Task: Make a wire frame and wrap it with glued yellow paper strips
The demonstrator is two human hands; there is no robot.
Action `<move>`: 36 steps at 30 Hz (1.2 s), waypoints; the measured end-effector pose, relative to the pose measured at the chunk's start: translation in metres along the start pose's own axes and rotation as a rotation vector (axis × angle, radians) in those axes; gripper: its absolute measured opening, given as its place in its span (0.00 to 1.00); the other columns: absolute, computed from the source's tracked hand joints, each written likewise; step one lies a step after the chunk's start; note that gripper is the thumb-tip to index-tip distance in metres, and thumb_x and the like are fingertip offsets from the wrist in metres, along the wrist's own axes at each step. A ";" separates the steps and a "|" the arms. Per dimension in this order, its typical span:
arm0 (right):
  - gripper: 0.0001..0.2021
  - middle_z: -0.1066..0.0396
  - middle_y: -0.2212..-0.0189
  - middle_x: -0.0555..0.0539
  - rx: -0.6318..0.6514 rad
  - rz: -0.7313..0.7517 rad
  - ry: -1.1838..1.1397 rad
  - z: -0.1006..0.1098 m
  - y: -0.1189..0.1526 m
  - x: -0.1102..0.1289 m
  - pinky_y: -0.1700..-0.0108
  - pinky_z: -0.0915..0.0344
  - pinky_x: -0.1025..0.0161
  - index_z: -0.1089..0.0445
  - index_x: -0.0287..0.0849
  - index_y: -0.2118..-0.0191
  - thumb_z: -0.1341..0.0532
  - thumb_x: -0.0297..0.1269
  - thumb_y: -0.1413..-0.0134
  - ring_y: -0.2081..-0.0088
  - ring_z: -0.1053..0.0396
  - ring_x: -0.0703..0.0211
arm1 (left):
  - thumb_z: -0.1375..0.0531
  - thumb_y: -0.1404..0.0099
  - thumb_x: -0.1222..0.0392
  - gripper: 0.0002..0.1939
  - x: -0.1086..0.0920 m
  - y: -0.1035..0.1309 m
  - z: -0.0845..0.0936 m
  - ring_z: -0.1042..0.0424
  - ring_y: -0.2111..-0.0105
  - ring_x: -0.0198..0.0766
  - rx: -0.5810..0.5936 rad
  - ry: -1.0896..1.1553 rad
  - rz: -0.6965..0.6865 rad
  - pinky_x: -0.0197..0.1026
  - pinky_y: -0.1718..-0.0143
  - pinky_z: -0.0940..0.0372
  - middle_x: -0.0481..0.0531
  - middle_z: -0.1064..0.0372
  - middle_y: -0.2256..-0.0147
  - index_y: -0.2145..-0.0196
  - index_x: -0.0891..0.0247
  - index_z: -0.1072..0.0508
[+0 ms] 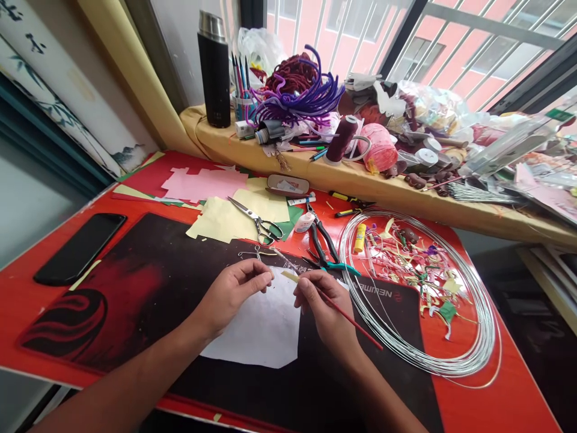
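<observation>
Over a white sheet of paper, my left hand is closed in a pinch, thumb against fingertips; whatever it holds is too small to make out. A small twisted wire piece shows just beyond its knuckles. My right hand grips a thin paintbrush by its red handle, which slants down to the right. At the right fingertips sits a narrow yellowish strip. The hands are close but apart. Beneath the paper lies a black mouse mat.
Scissors lie on yellow paper. Black-handled pliers and a small white bottle stand beyond my right hand. A wire coil surrounds paper scraps at right. A phone rests left; a cluttered ledge runs behind.
</observation>
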State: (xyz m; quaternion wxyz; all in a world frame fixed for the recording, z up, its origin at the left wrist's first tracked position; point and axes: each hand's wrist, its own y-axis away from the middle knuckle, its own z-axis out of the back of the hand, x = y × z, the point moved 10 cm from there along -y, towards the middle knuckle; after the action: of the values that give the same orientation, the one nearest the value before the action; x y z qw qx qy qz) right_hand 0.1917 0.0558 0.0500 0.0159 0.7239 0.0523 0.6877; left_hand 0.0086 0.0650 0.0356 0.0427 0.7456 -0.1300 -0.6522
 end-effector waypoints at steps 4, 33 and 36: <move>0.12 0.26 0.74 0.49 -0.052 0.000 -0.048 0.012 -0.002 0.001 0.74 0.33 0.64 0.25 0.42 0.64 0.33 0.47 0.38 0.75 0.29 0.60 | 0.33 0.37 0.50 0.11 0.001 -0.004 0.002 0.32 0.67 0.41 -0.020 0.005 0.012 0.42 0.61 0.37 0.51 0.29 0.70 0.69 0.59 0.21; 0.13 0.27 0.75 0.50 0.062 -0.063 -0.038 -0.006 0.001 -0.013 0.74 0.34 0.66 0.26 0.42 0.66 0.33 0.47 0.38 0.76 0.29 0.62 | 0.35 0.34 0.51 0.10 -0.009 -0.002 -0.012 0.31 0.65 0.38 0.031 -0.144 -0.060 0.39 0.60 0.36 0.48 0.28 0.68 0.65 0.61 0.23; 0.13 0.27 0.75 0.50 0.032 -0.057 -0.058 -0.001 0.000 -0.011 0.75 0.34 0.66 0.26 0.41 0.65 0.32 0.47 0.39 0.77 0.29 0.62 | 0.34 0.36 0.51 0.11 -0.002 -0.005 -0.004 0.32 0.67 0.36 -0.034 -0.064 -0.017 0.39 0.62 0.36 0.47 0.31 0.71 0.66 0.61 0.24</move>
State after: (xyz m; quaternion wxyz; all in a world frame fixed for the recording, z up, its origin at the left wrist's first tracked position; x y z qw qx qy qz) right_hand 0.1905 0.0546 0.0387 0.0252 0.7419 0.0834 0.6648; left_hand 0.0124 0.0696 0.0373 0.0456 0.7245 -0.1138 -0.6783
